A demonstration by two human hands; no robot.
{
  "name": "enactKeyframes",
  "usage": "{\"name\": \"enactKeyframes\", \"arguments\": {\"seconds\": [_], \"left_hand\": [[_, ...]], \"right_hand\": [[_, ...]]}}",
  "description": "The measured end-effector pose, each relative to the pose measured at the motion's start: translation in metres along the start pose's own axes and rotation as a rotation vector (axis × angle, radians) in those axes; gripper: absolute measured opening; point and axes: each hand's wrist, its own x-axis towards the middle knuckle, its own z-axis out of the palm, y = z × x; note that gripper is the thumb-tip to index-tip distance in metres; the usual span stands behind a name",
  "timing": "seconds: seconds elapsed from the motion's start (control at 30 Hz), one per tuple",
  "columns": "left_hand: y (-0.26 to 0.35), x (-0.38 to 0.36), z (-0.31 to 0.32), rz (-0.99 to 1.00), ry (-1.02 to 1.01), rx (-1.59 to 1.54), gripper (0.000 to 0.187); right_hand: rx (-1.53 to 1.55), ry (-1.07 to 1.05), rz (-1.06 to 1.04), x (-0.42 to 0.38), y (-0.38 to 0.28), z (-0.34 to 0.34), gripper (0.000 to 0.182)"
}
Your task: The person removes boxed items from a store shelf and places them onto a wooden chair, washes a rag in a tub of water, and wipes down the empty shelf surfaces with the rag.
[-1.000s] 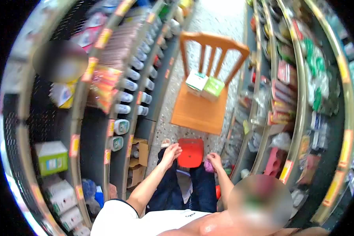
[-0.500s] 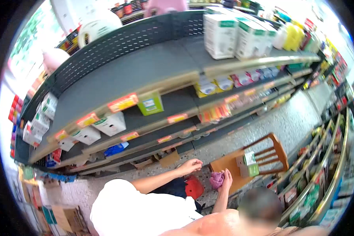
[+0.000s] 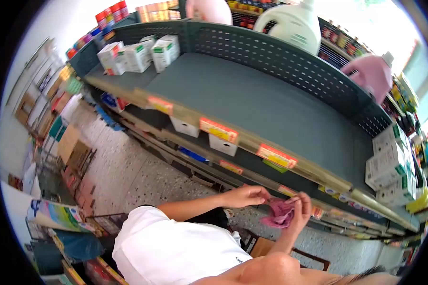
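A crumpled purple cloth (image 3: 280, 213) hangs between my two hands above the floor, in front of the shelf unit. My right hand (image 3: 299, 209) has its fingers bent round the cloth's right side. From the left, my left hand (image 3: 249, 195) meets the cloth's upper left edge with thumb and fingertips pressed together on it. Just beyond my hands runs the shelf front with red and yellow price labels (image 3: 277, 156).
White boxes stand on the top shelf (image 3: 242, 90) at the left (image 3: 137, 58) and right (image 3: 387, 166). Large jugs (image 3: 295, 28) rise behind it. A wooden chair (image 3: 261, 247) is below my hands. Cardboard boxes (image 3: 71, 145) sit on the floor at left.
The view has swung left along the shelf. My hands have come together: my left hand, apart from the cloth before, now touches it. The cloth hangs more loosely.
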Motion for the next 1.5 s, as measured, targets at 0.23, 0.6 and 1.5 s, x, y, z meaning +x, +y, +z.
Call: {"name": "enactKeyframes", "arguments": {"seconds": [0.23,0.6,1.5], "left_hand": [[0.119,-0.069,-0.057,0.406,0.364,0.016,0.021],[0.131,-0.146,-0.102,0.602,0.918,0.215,0.023],[-0.019,-0.388,0.152,0.463,1.741,-0.191,0.018]], "right_hand": [[-0.286,-0.332,-0.519,0.06,-0.106,0.128,0.017],[-0.855,-0.293,-0.813,0.095,-0.068,0.213,0.007],[-1.299,-0.362,-1.001,0.125,-0.047,0.192,0.027]]}}
